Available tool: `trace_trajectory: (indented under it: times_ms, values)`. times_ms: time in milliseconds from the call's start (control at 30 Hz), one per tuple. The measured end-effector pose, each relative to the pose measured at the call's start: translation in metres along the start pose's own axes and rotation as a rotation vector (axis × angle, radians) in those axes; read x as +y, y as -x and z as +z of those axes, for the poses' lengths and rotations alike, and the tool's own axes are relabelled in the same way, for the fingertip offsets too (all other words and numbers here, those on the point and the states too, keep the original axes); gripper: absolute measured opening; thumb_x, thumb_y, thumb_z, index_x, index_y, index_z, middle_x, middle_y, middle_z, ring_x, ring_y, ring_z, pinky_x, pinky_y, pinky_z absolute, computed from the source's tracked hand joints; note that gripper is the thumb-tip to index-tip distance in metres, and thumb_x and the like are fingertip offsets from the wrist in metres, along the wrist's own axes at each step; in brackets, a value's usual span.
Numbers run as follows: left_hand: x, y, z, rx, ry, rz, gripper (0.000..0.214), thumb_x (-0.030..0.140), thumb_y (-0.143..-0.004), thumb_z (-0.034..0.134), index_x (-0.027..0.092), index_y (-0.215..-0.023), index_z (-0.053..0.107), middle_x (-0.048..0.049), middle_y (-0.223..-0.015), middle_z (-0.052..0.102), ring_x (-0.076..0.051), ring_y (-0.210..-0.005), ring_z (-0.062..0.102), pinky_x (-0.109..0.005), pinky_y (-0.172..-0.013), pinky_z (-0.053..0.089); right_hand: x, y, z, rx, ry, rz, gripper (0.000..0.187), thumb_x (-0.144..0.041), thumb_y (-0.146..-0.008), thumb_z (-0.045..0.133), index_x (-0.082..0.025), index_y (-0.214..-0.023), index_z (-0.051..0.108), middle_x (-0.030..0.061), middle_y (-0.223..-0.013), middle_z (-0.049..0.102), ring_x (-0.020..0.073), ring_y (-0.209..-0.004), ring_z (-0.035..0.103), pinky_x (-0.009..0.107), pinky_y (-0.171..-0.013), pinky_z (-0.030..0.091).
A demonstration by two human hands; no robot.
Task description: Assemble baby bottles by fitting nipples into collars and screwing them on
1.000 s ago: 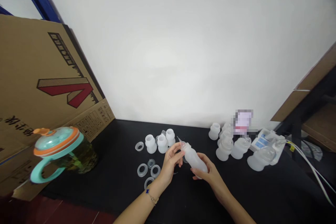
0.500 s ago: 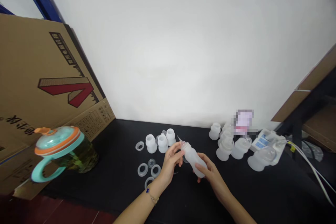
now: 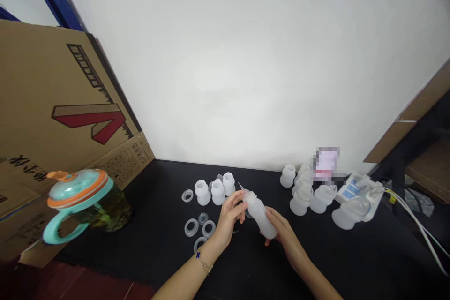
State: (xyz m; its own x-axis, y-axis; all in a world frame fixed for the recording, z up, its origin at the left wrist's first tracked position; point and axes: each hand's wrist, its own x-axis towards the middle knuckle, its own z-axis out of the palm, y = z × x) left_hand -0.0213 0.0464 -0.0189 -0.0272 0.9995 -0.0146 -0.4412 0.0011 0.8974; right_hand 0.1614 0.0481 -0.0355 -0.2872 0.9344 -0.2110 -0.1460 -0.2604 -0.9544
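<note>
A frosted white baby bottle [image 3: 260,218] is held tilted above the black table, its neck towards the upper left. My right hand [image 3: 284,230] is wrapped around the bottle's lower body. At the neck, my left hand [image 3: 228,219] pinches a clear nipple [image 3: 247,194] with a thin pointed tip. Whether the nipple is seated in the neck cannot be made out. Left of my left hand lie several translucent collar rings [image 3: 191,228] and a small clear nipple [image 3: 203,218]. Just behind it, small open white bottles [image 3: 202,193] stand upright.
On the right are several small bottles [image 3: 299,200], some with clear domed caps, near a white box [image 3: 353,187] with cables [image 3: 415,215]. A teal-lidded jug [image 3: 87,201] stands at the left before a large cardboard box [image 3: 52,84]. A white wall [image 3: 246,79] rises behind.
The bottle has turned slightly in my right hand, whose fingers have shifted to its right side. My left hand stays at the neck.
</note>
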Motion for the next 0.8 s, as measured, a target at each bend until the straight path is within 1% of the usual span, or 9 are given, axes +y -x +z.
trace_trajectory:
  times_ms: [233,400,533,600,700,800]
  values:
    - [0.0,0.0,0.001,-0.012,0.005,0.003,0.04,0.036,-0.077,0.079,0.017,-0.112,0.071,-0.0113,-0.115,0.069,-0.002,-0.046,0.044,-0.019,-0.043,0.035,0.0,0.0,-0.001,0.012,0.007,0.01,0.067,-0.074,-0.074,0.068,-0.02,-0.114,0.069,0.0024,-0.075,0.066,0.019,-0.058,0.063,0.027,-0.04,0.053]
    - [0.0,0.0,0.001,-0.015,0.013,-0.002,0.041,0.038,-0.078,0.079,0.015,-0.111,0.071,-0.0114,-0.111,0.07,-0.002,-0.046,0.044,-0.018,-0.043,0.035,0.003,-0.002,-0.003,-0.009,0.003,0.02,0.066,-0.074,-0.076,0.066,-0.019,-0.114,0.067,0.0017,-0.072,0.065,0.0181,-0.055,0.062,0.026,-0.039,0.052]
    - [0.0,0.0,0.001,-0.006,0.017,0.009,0.041,0.038,-0.078,0.079,0.015,-0.111,0.07,-0.0092,-0.106,0.069,-0.002,-0.047,0.043,-0.018,-0.043,0.035,0.001,-0.001,-0.001,-0.016,0.02,0.014,0.07,-0.075,-0.073,0.068,-0.019,-0.115,0.067,0.0012,-0.07,0.064,0.0185,-0.056,0.062,0.026,-0.039,0.051]
    - [0.002,0.001,0.001,0.002,0.014,0.014,0.041,0.038,-0.079,0.079,0.015,-0.112,0.07,-0.0085,-0.104,0.069,-0.003,-0.047,0.043,-0.018,-0.043,0.035,-0.003,0.001,0.001,-0.03,0.045,-0.01,0.069,-0.072,-0.071,0.072,-0.019,-0.115,0.068,0.0014,-0.072,0.064,0.0192,-0.061,0.063,0.025,-0.04,0.051]
    - [0.003,0.001,0.001,0.013,0.014,0.017,0.04,0.037,-0.078,0.079,0.016,-0.111,0.07,-0.0078,-0.102,0.069,-0.003,-0.047,0.042,-0.018,-0.044,0.035,-0.009,0.006,0.004,-0.037,0.08,-0.052,0.065,-0.061,-0.065,0.082,-0.02,-0.114,0.068,0.0019,-0.079,0.065,0.0197,-0.068,0.063,0.024,-0.043,0.052]
    - [0.004,0.002,0.002,0.018,0.017,0.018,0.04,0.038,-0.078,0.079,0.016,-0.11,0.07,-0.0085,-0.105,0.069,-0.002,-0.047,0.042,-0.019,-0.043,0.034,-0.013,0.009,0.005,-0.036,0.087,-0.059,0.061,-0.054,-0.063,0.086,-0.021,-0.112,0.068,0.0016,-0.082,0.064,0.0199,-0.071,0.062,0.025,-0.047,0.053]
